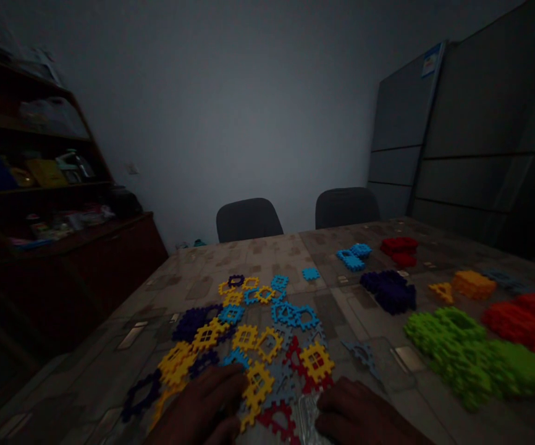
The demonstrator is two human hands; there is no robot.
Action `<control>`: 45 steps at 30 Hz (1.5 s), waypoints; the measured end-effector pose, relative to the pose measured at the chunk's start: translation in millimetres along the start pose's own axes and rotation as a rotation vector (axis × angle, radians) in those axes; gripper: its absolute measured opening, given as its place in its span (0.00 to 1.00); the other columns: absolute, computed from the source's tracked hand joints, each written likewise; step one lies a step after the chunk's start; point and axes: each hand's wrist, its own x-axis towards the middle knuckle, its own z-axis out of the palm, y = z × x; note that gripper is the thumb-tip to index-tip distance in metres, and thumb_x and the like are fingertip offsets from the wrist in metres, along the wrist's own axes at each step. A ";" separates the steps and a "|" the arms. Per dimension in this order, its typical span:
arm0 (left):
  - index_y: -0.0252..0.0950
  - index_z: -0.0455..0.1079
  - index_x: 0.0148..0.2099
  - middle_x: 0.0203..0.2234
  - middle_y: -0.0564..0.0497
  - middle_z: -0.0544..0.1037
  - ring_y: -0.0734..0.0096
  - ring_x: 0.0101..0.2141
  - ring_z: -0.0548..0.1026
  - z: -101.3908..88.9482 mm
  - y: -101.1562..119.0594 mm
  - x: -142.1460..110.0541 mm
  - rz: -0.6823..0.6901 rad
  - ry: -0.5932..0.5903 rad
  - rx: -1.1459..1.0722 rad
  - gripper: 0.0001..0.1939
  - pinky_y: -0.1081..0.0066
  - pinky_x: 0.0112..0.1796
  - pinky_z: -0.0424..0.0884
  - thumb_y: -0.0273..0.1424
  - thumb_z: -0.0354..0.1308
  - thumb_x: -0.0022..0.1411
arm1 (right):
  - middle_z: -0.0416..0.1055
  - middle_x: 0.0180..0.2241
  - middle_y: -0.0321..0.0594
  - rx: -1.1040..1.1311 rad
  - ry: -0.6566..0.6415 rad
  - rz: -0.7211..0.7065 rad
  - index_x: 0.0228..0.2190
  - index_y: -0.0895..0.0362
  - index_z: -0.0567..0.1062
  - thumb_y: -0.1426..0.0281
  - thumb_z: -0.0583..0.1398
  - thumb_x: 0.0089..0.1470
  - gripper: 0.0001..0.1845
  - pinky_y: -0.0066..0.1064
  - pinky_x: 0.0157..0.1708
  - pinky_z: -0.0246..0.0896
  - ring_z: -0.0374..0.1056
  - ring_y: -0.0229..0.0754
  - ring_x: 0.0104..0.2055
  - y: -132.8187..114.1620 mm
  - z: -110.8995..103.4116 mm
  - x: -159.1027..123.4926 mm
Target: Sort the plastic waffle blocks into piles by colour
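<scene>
Many flat interlocking plastic pieces (249,334) in yellow, blue, purple and red lie scattered on the patterned table (188,278) in front of me. My left hand (202,405) rests on the near edge of this scatter, fingers curled over yellow pieces (258,386). My right hand (355,414) lies at the bottom edge beside a clear plastic item (307,417) and a red piece (279,420). Its fingers are bent inward, and the dim light hides what they hold.
Sorted heaps sit to the right: green (471,355), red (527,318), orange (474,284), purple (390,290), blue (353,256) and dark red (400,247). Two dark chairs (249,219) stand at the far side. A wooden shelf unit (40,204) fills the left, grey cabinets (457,142) the right.
</scene>
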 end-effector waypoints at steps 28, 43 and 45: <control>0.58 0.74 0.64 0.56 0.58 0.85 0.62 0.52 0.85 0.1 4.7 0.6 -0.075 -0.017 -0.077 0.23 0.69 0.54 0.81 0.34 0.64 0.70 | 0.75 0.61 0.49 0.051 -0.019 0.086 0.63 0.54 0.72 0.80 0.59 0.51 0.37 0.41 0.58 0.69 0.71 0.52 0.60 -3.7 -29.5 8.5; 0.53 0.76 0.62 0.55 0.54 0.86 0.61 0.51 0.86 11.4 1.3 -0.6 -0.140 0.006 -0.074 0.22 0.70 0.52 0.81 0.32 0.65 0.68 | 0.79 0.51 0.44 0.137 0.075 0.108 0.56 0.53 0.76 0.82 0.58 0.61 0.24 0.35 0.52 0.70 0.73 0.46 0.52 -2.4 -38.4 6.2; 0.54 0.74 0.64 0.58 0.54 0.84 0.58 0.54 0.84 18.1 -5.4 -7.1 -0.161 -0.006 -0.080 0.22 0.65 0.56 0.79 0.37 0.65 0.70 | 0.77 0.57 0.46 0.133 0.113 0.105 0.60 0.53 0.73 0.80 0.58 0.64 0.25 0.34 0.56 0.70 0.72 0.46 0.57 -1.3 -41.1 4.1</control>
